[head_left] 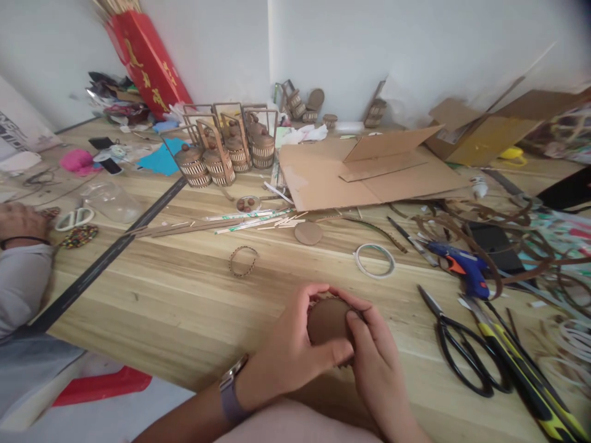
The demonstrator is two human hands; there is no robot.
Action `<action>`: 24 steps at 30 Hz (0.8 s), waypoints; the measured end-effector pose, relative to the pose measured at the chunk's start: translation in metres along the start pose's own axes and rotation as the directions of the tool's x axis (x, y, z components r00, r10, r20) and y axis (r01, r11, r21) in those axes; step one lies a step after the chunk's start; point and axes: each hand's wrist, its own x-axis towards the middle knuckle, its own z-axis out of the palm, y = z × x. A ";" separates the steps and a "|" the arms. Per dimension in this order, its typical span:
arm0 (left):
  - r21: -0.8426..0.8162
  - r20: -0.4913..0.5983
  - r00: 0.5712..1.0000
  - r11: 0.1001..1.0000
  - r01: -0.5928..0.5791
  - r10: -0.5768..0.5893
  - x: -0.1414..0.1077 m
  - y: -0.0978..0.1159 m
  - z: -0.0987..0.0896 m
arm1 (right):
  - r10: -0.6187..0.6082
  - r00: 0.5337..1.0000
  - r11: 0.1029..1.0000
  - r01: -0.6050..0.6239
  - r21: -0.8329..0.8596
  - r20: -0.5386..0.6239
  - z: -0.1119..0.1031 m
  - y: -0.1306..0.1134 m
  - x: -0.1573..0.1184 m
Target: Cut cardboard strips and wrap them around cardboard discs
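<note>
A round brown disc (329,321) with a ridged rim is held between my two hands near the table's front edge. My left hand (295,344), with a watch on the wrist, wraps round its left side, thumb across the lower face. On the right side, my right hand (376,351) grips the rim with the thumb pressed on its edge. Beyond them a thin patterned ring (243,261) lies flat, as do a loose brown disc (308,233) and a white tape ring (374,261).
Black scissors (462,344), a yellow-black cutter (521,369) and a blue glue gun (466,264) lie right. Flat cardboard (323,178) and small lidded baskets (217,160) stand behind. Another person's hand (23,224) rests at far left.
</note>
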 end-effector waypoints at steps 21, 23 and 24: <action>0.841 0.070 0.997 0.535 -0.082 0.042 0.032 -0.044 -0.070 | 0.013 1.000 0.944 -0.005 -0.329 0.020 -0.048 0.031 0.045; 0.857 0.037 0.999 0.513 -0.040 0.015 0.035 -0.047 -0.076 | -0.032 0.999 0.882 0.029 -0.470 0.002 -0.066 0.031 0.061; 0.862 0.025 1.000 0.507 -0.026 0.008 0.036 -0.047 -0.078 | -0.059 0.998 0.831 0.041 -0.555 -0.015 -0.074 0.031 0.069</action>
